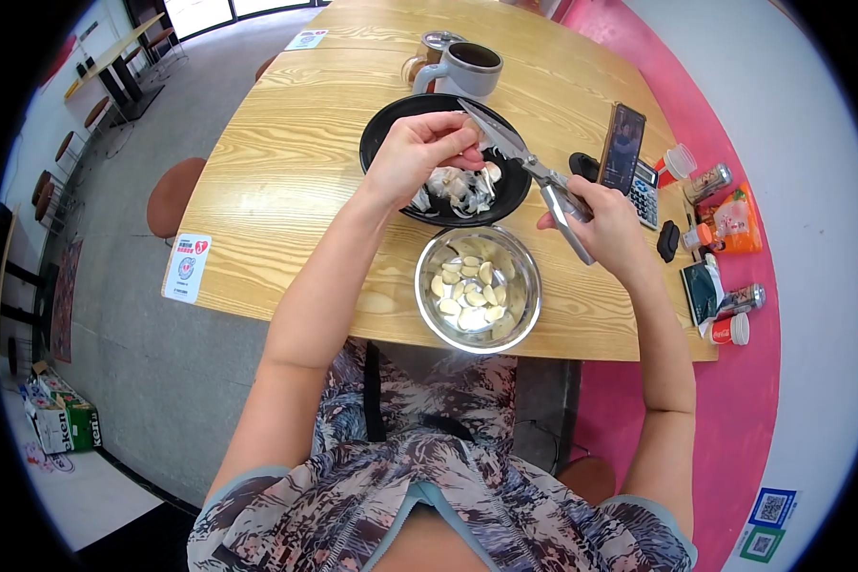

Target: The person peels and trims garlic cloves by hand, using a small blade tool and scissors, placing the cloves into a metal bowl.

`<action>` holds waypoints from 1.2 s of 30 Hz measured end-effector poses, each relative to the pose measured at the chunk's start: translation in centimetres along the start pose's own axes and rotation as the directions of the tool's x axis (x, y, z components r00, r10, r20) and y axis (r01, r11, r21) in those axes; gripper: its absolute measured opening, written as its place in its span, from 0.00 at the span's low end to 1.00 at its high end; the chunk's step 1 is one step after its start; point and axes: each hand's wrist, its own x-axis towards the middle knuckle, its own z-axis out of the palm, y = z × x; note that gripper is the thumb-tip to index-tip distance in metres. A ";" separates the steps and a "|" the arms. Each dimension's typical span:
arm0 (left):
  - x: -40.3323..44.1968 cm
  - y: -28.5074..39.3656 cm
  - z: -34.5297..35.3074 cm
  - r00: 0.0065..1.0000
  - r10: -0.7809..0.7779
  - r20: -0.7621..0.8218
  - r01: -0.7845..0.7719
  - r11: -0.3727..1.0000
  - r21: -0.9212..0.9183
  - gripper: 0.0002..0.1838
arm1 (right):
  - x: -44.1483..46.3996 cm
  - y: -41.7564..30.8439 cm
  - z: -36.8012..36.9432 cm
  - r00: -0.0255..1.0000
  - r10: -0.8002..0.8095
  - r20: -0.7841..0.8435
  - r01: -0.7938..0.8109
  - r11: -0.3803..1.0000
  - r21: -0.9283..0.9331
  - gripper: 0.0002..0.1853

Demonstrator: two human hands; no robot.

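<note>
Scissors [534, 167] with metal blades are held in my right hand [605, 224], the blades pointing up and left over a black plate [377, 143]. My left hand [429, 148] is pinched beside the blades, above the plate; it seems to hold a small garlic clove, mostly hidden by the fingers. Garlic bulbs and papery skins [458, 188] lie on the plate. Just below it, near the table's front edge, stands a steel bowl [431, 319] with several peeled garlic cloves [474, 296].
Behind the plate stand a grey mug [472, 71] and a lidded glass jar [439, 43]. At the right are a propped phone [623, 148], a calculator [644, 195], a red cup [675, 164], spice jars [708, 183], an orange packet [736, 224] and a dark green packet [701, 289].
</note>
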 end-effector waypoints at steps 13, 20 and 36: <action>0.3 0.5 -0.4 1.000 -0.003 0.009 0.002 0.999 0.040 0.11 | -6.7 8.1 2.7 0.942 0.325 -0.088 -0.336 0.924 -0.180 0.25; 0.4 0.0 -0.4 1.000 0.005 0.013 -0.006 0.995 0.099 0.13 | -7.3 10.0 6.0 0.935 0.305 -0.182 -0.343 0.909 -0.238 0.24; 0.5 0.3 0.3 1.000 -0.017 -0.026 0.018 0.999 0.038 0.15 | -2.4 9.9 2.8 0.941 0.321 -0.106 -0.244 0.861 0.447 0.13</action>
